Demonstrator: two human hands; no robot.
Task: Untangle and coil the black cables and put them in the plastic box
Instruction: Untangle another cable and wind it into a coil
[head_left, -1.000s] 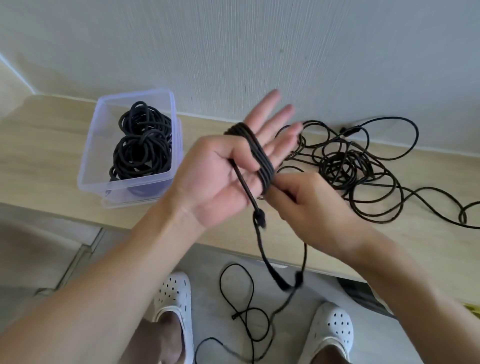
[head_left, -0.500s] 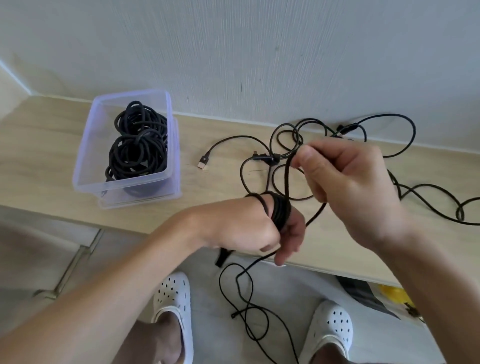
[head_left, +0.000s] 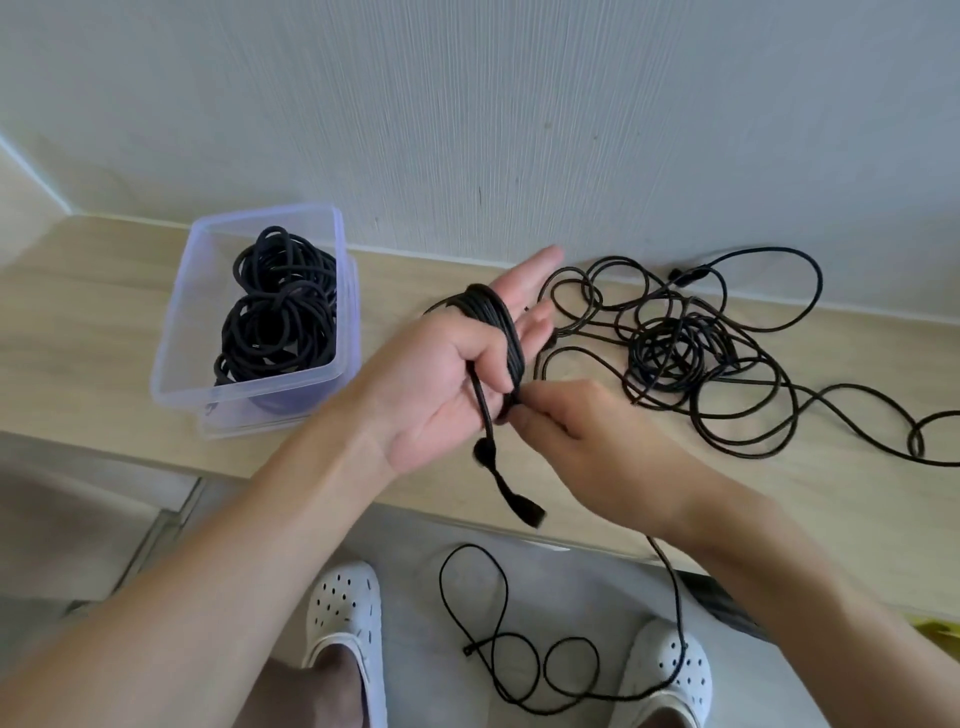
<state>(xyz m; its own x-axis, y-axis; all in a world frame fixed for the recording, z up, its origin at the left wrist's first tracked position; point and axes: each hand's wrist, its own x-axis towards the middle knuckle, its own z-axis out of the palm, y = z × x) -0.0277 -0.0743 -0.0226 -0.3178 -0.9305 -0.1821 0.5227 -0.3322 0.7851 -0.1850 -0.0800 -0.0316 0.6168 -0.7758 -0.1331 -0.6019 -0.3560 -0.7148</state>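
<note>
My left hand (head_left: 431, 395) is palm up over the wooden table (head_left: 93, 353), fingers stretched out. A black cable (head_left: 501, 322) is wound in several turns round those fingers, and my thumb pins its plug end (head_left: 524, 506), which hangs down past the palm. At the lower edge of the coil, my right hand (head_left: 587, 431) pinches the same cable. The cable's free length drops under my right wrist to loops on the floor (head_left: 519, 649). A tangle of black cables (head_left: 675, 348) lies on the table to the right. The clear plastic box (head_left: 249, 395) at the left holds coiled black cables (head_left: 275, 317).
The table runs along a pale wall (head_left: 519, 130), and its front edge crosses under my forearms. Below it I see grey floor and my two white perforated shoes (head_left: 345, 618) (head_left: 670, 670). A dark object and something yellow (head_left: 935, 631) sit at the lower right.
My left hand turned from back-up to palm-up and rose. My right hand came down from above the tangle to the coil's lower edge, laying another turn round the fingers.
</note>
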